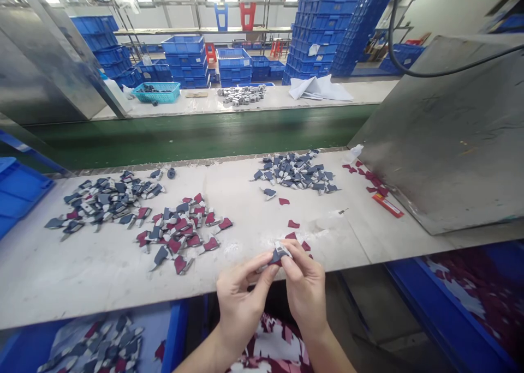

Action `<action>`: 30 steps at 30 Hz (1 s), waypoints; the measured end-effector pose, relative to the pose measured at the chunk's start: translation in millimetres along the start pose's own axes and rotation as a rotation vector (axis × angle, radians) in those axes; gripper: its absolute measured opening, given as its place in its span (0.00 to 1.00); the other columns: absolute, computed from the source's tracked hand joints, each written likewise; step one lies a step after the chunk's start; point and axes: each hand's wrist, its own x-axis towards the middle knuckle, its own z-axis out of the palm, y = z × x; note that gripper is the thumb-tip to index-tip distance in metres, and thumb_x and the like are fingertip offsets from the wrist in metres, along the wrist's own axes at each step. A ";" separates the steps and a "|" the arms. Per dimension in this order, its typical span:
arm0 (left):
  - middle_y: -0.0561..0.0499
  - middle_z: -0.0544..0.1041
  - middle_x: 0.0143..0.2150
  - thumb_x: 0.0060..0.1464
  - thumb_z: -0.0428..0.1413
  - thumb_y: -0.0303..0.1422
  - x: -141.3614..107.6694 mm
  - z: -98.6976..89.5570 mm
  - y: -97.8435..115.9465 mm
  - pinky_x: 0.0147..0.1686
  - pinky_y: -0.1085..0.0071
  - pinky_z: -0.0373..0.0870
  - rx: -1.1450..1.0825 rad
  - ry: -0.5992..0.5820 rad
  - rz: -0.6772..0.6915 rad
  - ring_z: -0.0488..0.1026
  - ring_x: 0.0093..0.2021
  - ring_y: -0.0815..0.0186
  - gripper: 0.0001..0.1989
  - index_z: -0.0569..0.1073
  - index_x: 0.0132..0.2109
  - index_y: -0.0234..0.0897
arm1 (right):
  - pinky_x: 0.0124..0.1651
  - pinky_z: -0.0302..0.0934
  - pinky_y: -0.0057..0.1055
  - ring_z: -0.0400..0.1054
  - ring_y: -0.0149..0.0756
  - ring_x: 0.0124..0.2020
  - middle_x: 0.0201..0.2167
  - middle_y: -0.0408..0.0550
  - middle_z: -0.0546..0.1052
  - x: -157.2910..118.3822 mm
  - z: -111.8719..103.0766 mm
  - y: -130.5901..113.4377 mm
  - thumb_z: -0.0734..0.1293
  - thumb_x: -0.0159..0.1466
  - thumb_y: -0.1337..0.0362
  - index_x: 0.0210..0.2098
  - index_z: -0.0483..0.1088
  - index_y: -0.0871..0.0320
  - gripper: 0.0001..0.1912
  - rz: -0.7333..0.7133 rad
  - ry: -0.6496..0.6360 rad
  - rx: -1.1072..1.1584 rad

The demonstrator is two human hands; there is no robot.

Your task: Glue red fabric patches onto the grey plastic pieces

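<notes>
- Blue plastic crate [20,193]: far left, beside the white worktable [36,275].
- Grey-and-white pieces [102,201]: loose heap on the worktable.
- Maroon-patched pieces [180,234]: second heap, just right of the first.
- Left hand [241,302]: thumb and fingers grasp the small grey-and-white piece [280,254], which sits above the table's near edge.
- Right hand [305,288]: pinches the same piece from the other side.
- Maroon scraps [295,235]: scattered just beyond the hands.
- Grey pieces [295,172]: third heap, farther back.
</notes>
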 end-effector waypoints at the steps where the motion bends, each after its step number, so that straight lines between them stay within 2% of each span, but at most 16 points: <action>1: 0.49 0.86 0.38 0.51 0.65 0.23 0.4 -0.2 -0.1 0.38 0.75 0.82 -0.002 0.004 -0.006 0.84 0.36 0.60 0.11 0.84 0.41 0.40 | 0.38 0.69 0.26 0.71 0.34 0.37 0.37 0.46 0.75 1.4 -0.7 -0.7 0.69 0.64 0.61 0.40 0.80 0.51 0.07 0.009 -0.024 -0.008; 5: 0.49 0.86 0.36 0.52 0.66 0.28 2.1 -0.5 0.0 0.36 0.73 0.83 -0.004 0.019 -0.038 0.84 0.34 0.59 0.07 0.84 0.40 0.38 | 0.42 0.71 0.30 0.72 0.36 0.40 0.38 0.47 0.77 7.0 -4.7 -4.9 0.71 0.63 0.60 0.44 0.79 0.50 0.10 -0.029 -0.129 -0.048; 7: 0.49 0.86 0.37 0.53 0.65 0.28 0.8 0.0 -1.9 0.36 0.73 0.83 0.031 0.031 -0.014 0.84 0.34 0.60 0.07 0.84 0.41 0.38 | 0.42 0.71 0.31 0.73 0.37 0.40 0.38 0.48 0.77 8.0 -5.1 -5.5 0.72 0.63 0.60 0.45 0.79 0.51 0.11 -0.065 -0.129 -0.058; 12: 0.48 0.85 0.42 0.53 0.63 0.22 -2.1 -0.9 -13.3 0.38 0.73 0.83 0.223 0.046 0.195 0.84 0.39 0.60 0.13 0.83 0.45 0.40 | 0.38 0.70 0.30 0.72 0.36 0.35 0.34 0.49 0.77 9.0 -1.2 -1.7 0.72 0.63 0.58 0.41 0.80 0.54 0.09 -0.053 -0.071 -0.051; 14: 0.48 0.85 0.43 0.54 0.62 0.21 1.3 -4.1 -17.9 0.39 0.73 0.83 0.281 0.005 0.270 0.84 0.39 0.61 0.15 0.82 0.47 0.41 | 0.37 0.69 0.30 0.71 0.35 0.34 0.33 0.48 0.77 11.5 -0.2 1.8 0.73 0.61 0.57 0.39 0.80 0.54 0.09 -0.002 -0.059 0.002; 17: 0.48 0.85 0.43 0.54 0.61 0.21 10.6 -11.6 -22.4 0.39 0.73 0.82 0.346 -0.120 0.351 0.84 0.39 0.61 0.17 0.81 0.50 0.41 | 0.36 0.68 0.30 0.72 0.35 0.32 0.30 0.46 0.78 16.7 -1.1 8.3 0.75 0.58 0.54 0.35 0.80 0.54 0.11 0.096 -0.031 0.062; 20: 0.48 0.85 0.43 0.56 0.59 0.22 18.2 -18.1 -22.6 0.40 0.73 0.82 0.386 -0.192 0.347 0.84 0.38 0.61 0.16 0.81 0.50 0.40 | 0.36 0.70 0.33 0.72 0.36 0.31 0.29 0.46 0.78 19.5 -4.3 12.3 0.77 0.55 0.51 0.34 0.80 0.55 0.15 0.100 -0.004 0.000; 22: 0.48 0.86 0.39 0.57 0.58 0.23 20.3 -19.9 -19.8 0.36 0.75 0.82 0.379 -0.199 0.256 0.84 0.33 0.63 0.15 0.81 0.49 0.39 | 0.38 0.71 0.35 0.72 0.38 0.34 0.32 0.46 0.78 19.6 -7.9 11.3 0.78 0.53 0.52 0.41 0.79 0.54 0.20 -0.019 0.005 -0.149; 24: 0.49 0.86 0.34 0.57 0.58 0.26 20.5 -20.0 -14.9 0.31 0.76 0.81 0.329 -0.220 0.119 0.83 0.29 0.64 0.13 0.82 0.48 0.36 | 0.41 0.71 0.37 0.72 0.40 0.38 0.37 0.48 0.77 20.1 -13.0 7.0 0.79 0.52 0.55 0.48 0.77 0.53 0.25 -0.243 0.007 -0.343; 27: 0.47 0.86 0.35 0.58 0.59 0.31 19.1 -18.9 -6.1 0.33 0.74 0.82 0.201 -0.269 -0.070 0.84 0.31 0.61 0.11 0.82 0.46 0.35 | 0.46 0.69 0.41 0.70 0.43 0.44 0.39 0.48 0.76 23.7 -22.7 -2.6 0.78 0.55 0.60 0.45 0.77 0.47 0.18 -0.609 -0.037 -0.561; 30: 0.46 0.86 0.38 0.57 0.60 0.35 17.2 -18.6 1.3 0.38 0.68 0.83 0.075 -0.315 -0.210 0.84 0.36 0.57 0.12 0.82 0.46 0.35 | 0.48 0.68 0.43 0.68 0.44 0.47 0.34 0.46 0.77 28.9 -31.4 -10.4 0.74 0.60 0.63 0.42 0.76 0.45 0.11 -0.791 -0.157 -0.670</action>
